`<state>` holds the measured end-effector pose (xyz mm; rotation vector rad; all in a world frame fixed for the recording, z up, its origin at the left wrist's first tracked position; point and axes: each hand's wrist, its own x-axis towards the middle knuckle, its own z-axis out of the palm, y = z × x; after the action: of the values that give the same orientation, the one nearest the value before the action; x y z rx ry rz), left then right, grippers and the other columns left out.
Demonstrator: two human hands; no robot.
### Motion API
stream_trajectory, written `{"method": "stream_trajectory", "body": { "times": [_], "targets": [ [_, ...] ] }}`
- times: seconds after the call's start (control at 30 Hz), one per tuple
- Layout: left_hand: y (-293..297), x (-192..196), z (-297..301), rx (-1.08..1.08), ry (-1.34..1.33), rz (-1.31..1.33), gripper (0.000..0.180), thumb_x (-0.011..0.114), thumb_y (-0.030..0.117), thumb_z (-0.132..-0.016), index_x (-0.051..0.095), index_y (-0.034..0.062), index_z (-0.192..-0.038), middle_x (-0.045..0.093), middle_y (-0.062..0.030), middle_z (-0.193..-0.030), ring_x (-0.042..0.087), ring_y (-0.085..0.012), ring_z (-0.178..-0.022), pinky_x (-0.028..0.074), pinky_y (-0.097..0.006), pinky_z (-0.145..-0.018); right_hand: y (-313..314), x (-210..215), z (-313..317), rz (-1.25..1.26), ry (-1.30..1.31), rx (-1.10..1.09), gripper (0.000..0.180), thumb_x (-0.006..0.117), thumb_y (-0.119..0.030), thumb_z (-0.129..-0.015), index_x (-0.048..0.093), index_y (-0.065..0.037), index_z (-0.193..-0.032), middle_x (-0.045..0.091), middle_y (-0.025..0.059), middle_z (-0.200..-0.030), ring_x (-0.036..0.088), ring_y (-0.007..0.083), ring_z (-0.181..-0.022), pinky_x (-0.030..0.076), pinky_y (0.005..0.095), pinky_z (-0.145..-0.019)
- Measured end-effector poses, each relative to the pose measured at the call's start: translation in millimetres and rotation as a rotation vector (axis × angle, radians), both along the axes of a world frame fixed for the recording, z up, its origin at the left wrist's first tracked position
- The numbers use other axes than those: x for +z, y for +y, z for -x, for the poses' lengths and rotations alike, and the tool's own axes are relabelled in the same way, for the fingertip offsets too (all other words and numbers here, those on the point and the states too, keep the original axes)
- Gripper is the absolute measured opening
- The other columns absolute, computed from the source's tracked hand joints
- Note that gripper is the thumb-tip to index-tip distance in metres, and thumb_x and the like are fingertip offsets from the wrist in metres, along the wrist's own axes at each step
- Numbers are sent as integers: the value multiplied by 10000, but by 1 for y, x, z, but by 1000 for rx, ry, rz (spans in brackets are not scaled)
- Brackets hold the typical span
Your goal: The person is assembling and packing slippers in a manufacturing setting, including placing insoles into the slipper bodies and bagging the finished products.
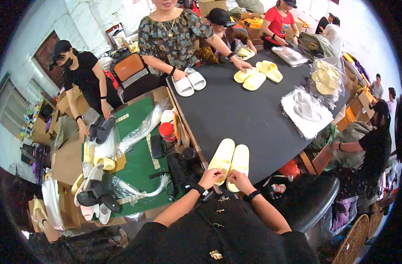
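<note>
- Dark garment (218, 229) with small gold ornaments: nearest the camera, at the lower edge, worn by the person; both forearms rise from it.
- Left hand (211, 177): black wrist strap; fingers curled and pinching the near end of the left slipper of the pale yellow pair.
- Right hand (239, 180): black wrist strap; fingers bent, pinching the near end of the right slipper, just beside the left hand.
- Pale yellow slippers (230, 163): one pair, lying side by side and touching, soles flat at the near edge of the black table (245, 114), toes pointing away.
- White slippers (189, 82): one pair at the far left corner of the table, under the hand of a person in a patterned blouse.
- Yellow slippers (258, 75): loose group at the far side, touched by another person's hand.
- Bagged slippers (307, 108): in clear plastic on the right of the table.
- Green mat (139, 154): left of the table, with plastic bags and a red-lidded jar (167, 131) beside it.
- Mixed slippers (93, 185): heaped at the left, beside the mat.
</note>
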<state>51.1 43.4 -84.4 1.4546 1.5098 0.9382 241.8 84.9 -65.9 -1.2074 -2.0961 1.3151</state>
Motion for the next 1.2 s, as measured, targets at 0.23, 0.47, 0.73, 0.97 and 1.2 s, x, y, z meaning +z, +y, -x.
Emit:
{"method": "stream_trajectory", "body": {
  "times": [0.23, 0.47, 0.73, 0.97, 1.2],
  "targets": [
    [0, 1, -2, -49, -49, 13, 146, 647, 100, -807, 628, -1, -910, 647, -97, -780, 587, -140, -681, 472, -289, -654, 1, -8, 8, -44, -53, 79, 120, 590, -147, -822, 592, -30, -850, 630, 143, -682, 643, 277, -644, 490, 364, -587],
    [0, 3, 0, 1, -71, -3, 155, 652, 108, -802, 621, 0, -909, 652, -101, -797, 632, -167, -728, 495, -290, -681, 0, -7, 13, -29, -22, 64, 92, 588, -103, -832, 587, -13, -850, 606, 110, -643, 600, 214, -581, 467, 325, -558],
    [2, -7, 2, -49, -83, -14, 149, 674, 107, -772, 607, 7, -860, 638, -108, -744, 623, -199, -695, 487, -306, -650, 0, -6, 13, -32, -18, 51, 67, 588, -66, -819, 581, 0, -833, 599, 107, -628, 596, 199, -574, 467, 312, -554],
    [1, -11, 4, -108, -9, -61, 129, 655, 87, -786, 597, 13, -873, 636, -89, -768, 610, -175, -700, 488, -304, -665, 0, -12, 14, -22, -60, 89, 72, 584, -47, -817, 581, 16, -852, 607, 96, -646, 588, 157, -580, 461, 290, -560],
    [2, -17, 1, -101, 18, -64, 138, 665, 102, -759, 624, 41, -875, 658, -102, -789, 639, -235, -735, 486, -347, -666, -1, -6, 14, -15, -51, 82, 52, 589, -33, -806, 578, 6, -837, 597, 91, -643, 580, 145, -575, 459, 282, -554]
  ]
}}
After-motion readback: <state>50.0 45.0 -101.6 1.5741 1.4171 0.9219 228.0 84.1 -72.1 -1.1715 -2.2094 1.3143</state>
